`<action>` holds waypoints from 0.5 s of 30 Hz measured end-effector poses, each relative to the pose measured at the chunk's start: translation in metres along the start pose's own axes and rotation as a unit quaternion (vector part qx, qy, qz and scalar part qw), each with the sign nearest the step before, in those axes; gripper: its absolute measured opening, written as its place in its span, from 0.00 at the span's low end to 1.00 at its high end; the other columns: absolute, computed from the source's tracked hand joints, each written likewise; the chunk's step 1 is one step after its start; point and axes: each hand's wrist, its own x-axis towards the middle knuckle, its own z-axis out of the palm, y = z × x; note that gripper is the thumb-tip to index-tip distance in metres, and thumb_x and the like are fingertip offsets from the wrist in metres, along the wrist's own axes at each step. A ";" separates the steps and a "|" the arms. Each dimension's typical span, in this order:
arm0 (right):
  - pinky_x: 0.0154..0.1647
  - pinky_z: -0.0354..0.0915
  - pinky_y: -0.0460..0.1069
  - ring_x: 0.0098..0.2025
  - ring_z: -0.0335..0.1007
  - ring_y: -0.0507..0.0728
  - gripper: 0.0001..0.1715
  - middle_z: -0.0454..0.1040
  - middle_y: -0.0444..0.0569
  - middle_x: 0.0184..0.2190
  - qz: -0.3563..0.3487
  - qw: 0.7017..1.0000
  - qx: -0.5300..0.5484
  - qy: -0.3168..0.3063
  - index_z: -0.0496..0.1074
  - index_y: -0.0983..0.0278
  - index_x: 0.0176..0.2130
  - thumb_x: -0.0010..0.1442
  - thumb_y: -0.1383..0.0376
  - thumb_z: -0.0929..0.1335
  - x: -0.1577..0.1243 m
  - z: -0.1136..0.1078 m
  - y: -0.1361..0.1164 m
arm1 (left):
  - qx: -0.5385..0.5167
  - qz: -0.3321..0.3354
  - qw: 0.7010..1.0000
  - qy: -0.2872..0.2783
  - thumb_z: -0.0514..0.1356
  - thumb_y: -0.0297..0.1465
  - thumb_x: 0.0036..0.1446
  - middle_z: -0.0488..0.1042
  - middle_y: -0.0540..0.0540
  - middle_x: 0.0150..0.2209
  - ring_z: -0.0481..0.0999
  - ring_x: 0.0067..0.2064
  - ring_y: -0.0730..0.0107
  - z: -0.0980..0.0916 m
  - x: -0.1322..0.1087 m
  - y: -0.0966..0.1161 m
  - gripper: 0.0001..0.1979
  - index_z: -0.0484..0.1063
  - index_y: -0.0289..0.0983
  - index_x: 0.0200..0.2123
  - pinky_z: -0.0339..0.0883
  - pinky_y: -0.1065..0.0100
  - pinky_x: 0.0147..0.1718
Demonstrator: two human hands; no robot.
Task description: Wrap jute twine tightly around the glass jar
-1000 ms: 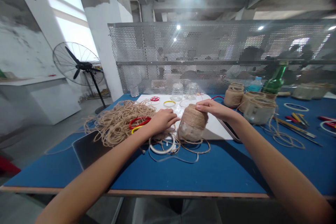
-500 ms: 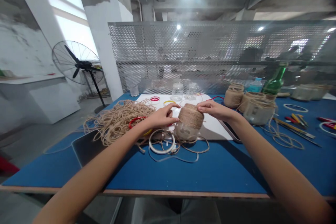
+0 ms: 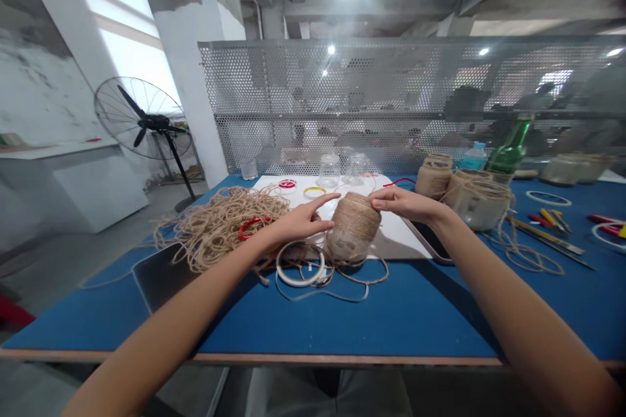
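One twine-wrapped glass jar (image 3: 355,227) at the dial's centre, near edge of one white paper sheet (image 3: 403,241), leaning a little right; twine round upper part, lower glass bare. Right hand (image 3: 403,202) at 2 o'clock of it, thumb and fingers holding its top edge, so jar lies at right hand's 8. Left hand (image 3: 304,220) at 9, thumb and forefinger spread apart, holding nothing; jar lies at its 3, just beside the tips. Can't tell if thumb touches.

Counts, outward from jar: one white ring (image 3: 297,283) at 8, near. One dark phone (image 3: 433,242) at 3. One twine heap (image 3: 215,225) at 9, past left hand. One yellow ring (image 3: 314,189) and one red-and-white roll (image 3: 287,184) at 10. Two clear jars (image 3: 329,171) toward 12, side by side. One clear tumbler (image 3: 249,170) at 10, farther. Three twine-trimmed jars (image 3: 434,177) clustered 2 to 3. Behind them at 2, one blue bottle (image 3: 473,158), one green bottle (image 3: 510,148). All on one blue table (image 3: 391,319). One fan (image 3: 154,122) at 10, well apart, off table.
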 end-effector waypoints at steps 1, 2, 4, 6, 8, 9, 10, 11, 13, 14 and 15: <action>0.32 0.50 0.47 0.29 0.51 0.50 0.21 0.55 0.41 0.23 0.003 1.000 -0.005 -0.003 0.63 0.67 0.25 0.57 0.52 0.61 -0.001 0.000 -0.001 | 0.002 0.002 1.000 -0.004 0.53 0.36 0.56 0.55 0.57 0.19 0.56 0.21 0.77 0.000 0.000 0.001 0.32 0.43 0.39 0.61 0.51 0.73 0.22; 0.32 0.50 0.47 0.29 0.51 0.50 0.20 0.56 0.41 0.24 0.007 1.000 -0.011 -0.006 0.64 0.67 0.26 0.57 0.52 0.61 -0.001 -0.001 -0.002 | 0.003 0.004 1.000 -0.009 0.53 0.36 0.56 0.57 0.56 0.19 0.56 0.22 0.77 0.000 0.000 0.001 0.33 0.43 0.39 0.61 0.52 0.73 0.23; 0.33 0.51 0.47 0.30 0.52 0.50 0.20 0.58 0.42 0.25 0.012 1.000 -0.023 -0.014 0.65 0.67 0.27 0.57 0.53 0.61 -0.003 -0.002 -0.005 | -0.003 0.009 1.000 -0.017 0.53 0.35 0.56 0.59 0.56 0.20 0.56 0.22 0.76 0.001 0.000 0.002 0.32 0.43 0.40 0.61 0.53 0.73 0.24; 0.33 0.51 0.47 0.30 0.53 0.50 0.20 0.59 0.43 0.25 0.013 0.999 -0.036 -0.022 0.65 0.67 0.28 0.58 0.53 0.61 -0.004 -0.003 -0.009 | -0.016 0.011 1.000 -0.023 0.53 0.35 0.56 0.57 0.56 0.20 0.55 0.21 0.77 0.002 0.001 0.002 0.31 0.44 0.40 0.61 0.51 0.74 0.23; 0.33 0.52 0.47 0.30 0.54 0.50 0.20 0.60 0.43 0.25 0.014 0.998 -0.052 -0.031 0.66 0.67 0.28 0.57 0.53 0.61 -0.005 -0.004 -0.013 | -0.030 0.010 0.999 -0.024 0.53 0.34 0.56 0.56 0.56 0.19 0.54 0.21 0.77 0.002 0.001 0.004 0.31 0.45 0.40 0.61 0.50 0.74 0.22; 0.33 0.52 0.47 0.30 0.54 0.50 0.20 0.60 0.43 0.25 0.016 0.997 -0.060 -0.035 0.66 0.67 0.28 0.57 0.53 0.61 -0.005 -0.005 -0.015 | -0.034 0.011 0.999 -0.024 0.53 0.34 0.55 0.56 0.56 0.19 0.54 0.21 0.77 0.002 0.001 0.005 0.31 0.45 0.40 0.61 0.50 0.74 0.23; 0.33 0.52 0.47 0.30 0.55 0.50 0.20 0.61 0.43 0.25 0.017 0.997 -0.068 -0.039 0.66 0.67 0.28 0.57 0.52 0.61 -0.005 -0.005 -0.017 | -0.037 0.014 0.999 -0.025 0.53 0.33 0.55 0.56 0.56 0.20 0.54 0.21 0.77 0.001 0.001 0.006 0.31 0.46 0.40 0.61 0.51 0.74 0.23; 0.33 0.53 0.47 0.30 0.55 0.51 0.20 0.61 0.43 0.25 0.015 0.997 -0.071 -0.040 0.66 0.67 0.27 0.56 0.52 0.62 -0.005 -0.004 -0.019 | -0.039 0.019 0.999 -0.029 0.53 0.33 0.55 0.57 0.56 0.20 0.54 0.22 0.77 0.000 0.001 0.007 0.31 0.46 0.40 0.60 0.51 0.73 0.24; 0.32 0.53 0.47 0.30 0.55 0.51 0.22 0.61 0.43 0.24 0.012 0.997 -0.076 -0.031 0.65 0.66 0.24 0.56 0.51 0.62 -0.005 -0.002 -0.023 | -0.038 0.029 0.998 -0.039 0.52 0.31 0.55 0.57 0.56 0.20 0.55 0.22 0.76 -0.001 0.000 0.007 0.30 0.46 0.40 0.60 0.52 0.73 0.24; 0.31 0.52 0.47 0.28 0.54 0.50 0.23 0.60 0.43 0.23 0.013 0.996 -0.082 -0.018 0.63 0.66 0.22 0.56 0.50 0.61 -0.004 0.000 -0.025 | -0.037 0.033 0.998 -0.045 0.52 0.31 0.55 0.56 0.56 0.20 0.54 0.22 0.76 -0.001 0.000 0.007 0.30 0.46 0.40 0.60 0.52 0.72 0.24; 0.29 0.51 0.47 0.27 0.53 0.50 0.25 0.58 0.43 0.21 0.020 0.996 -0.092 -0.002 0.61 0.66 0.20 0.56 0.49 0.60 -0.003 0.002 -0.027 | -0.036 0.033 0.998 -0.049 0.52 0.30 0.55 0.56 0.56 0.19 0.54 0.22 0.76 -0.002 0.000 0.006 0.30 0.46 0.40 0.60 0.52 0.72 0.24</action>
